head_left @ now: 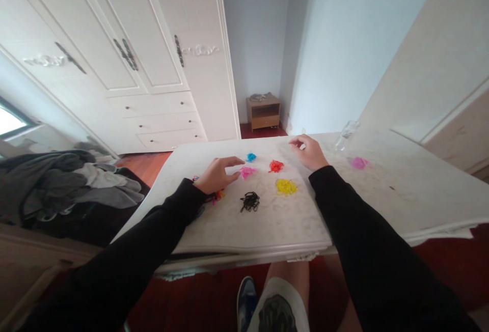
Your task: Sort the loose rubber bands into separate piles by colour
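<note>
Small heaps of coloured elastic bands lie on a white table [267, 230]: blue [251, 157], pink [246, 172], red [275, 166], yellow [286, 187] and black [249, 201]. My left hand [217, 174] rests on the table just left of the pink heap, with its fingers stretched toward it and nothing in them. Under that wrist lie a few mixed coloured bands [217, 195]. My right hand [308, 151] hovers to the right of the red heap, its fingers curled in a pinch; what they hold, if anything, is too small to make out.
A clear plastic bag [346, 134] and another pink heap [359, 163] lie at the table's far right. White wardrobes [126, 57] stand at the left, with clothes piled on a bed [64, 184]. A small wooden nightstand [263, 112] is in the far corner.
</note>
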{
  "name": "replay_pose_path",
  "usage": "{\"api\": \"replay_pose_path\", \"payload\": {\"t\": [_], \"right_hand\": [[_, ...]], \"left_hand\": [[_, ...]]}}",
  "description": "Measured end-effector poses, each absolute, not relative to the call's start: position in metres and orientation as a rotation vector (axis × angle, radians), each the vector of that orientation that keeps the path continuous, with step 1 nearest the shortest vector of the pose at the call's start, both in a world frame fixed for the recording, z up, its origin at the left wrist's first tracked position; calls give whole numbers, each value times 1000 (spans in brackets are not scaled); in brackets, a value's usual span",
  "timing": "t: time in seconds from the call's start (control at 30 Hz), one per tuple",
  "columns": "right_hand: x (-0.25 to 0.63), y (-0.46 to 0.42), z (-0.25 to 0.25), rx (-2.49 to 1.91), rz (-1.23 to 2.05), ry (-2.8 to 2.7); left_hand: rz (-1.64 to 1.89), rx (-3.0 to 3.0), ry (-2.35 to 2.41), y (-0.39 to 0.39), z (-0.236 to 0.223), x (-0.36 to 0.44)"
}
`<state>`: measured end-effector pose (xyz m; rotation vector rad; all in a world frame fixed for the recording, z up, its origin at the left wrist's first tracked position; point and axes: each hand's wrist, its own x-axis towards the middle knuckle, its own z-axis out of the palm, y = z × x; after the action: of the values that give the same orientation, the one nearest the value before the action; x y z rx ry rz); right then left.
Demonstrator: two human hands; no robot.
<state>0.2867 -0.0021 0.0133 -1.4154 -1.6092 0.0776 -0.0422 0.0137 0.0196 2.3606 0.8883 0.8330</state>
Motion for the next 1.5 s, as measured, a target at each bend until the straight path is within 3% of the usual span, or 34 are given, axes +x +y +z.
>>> {"api": "replay_pose_path", "payload": {"t": [0.43, 0.67, 0.93, 1.5], "right_hand": [[287, -3, 13, -1428, 92, -1640], [287, -4, 13, -1430, 86, -1676], [287, -4, 14, -1438, 96, -1681], [288, -2, 10, -1446, 106, -1713]], "left_hand": [[882, 2383, 987, 28, 34, -60], [525, 2570, 1055, 45, 46, -90], [355, 2475, 978, 46, 40, -90], [527, 2299, 976, 50, 41, -93]]}}
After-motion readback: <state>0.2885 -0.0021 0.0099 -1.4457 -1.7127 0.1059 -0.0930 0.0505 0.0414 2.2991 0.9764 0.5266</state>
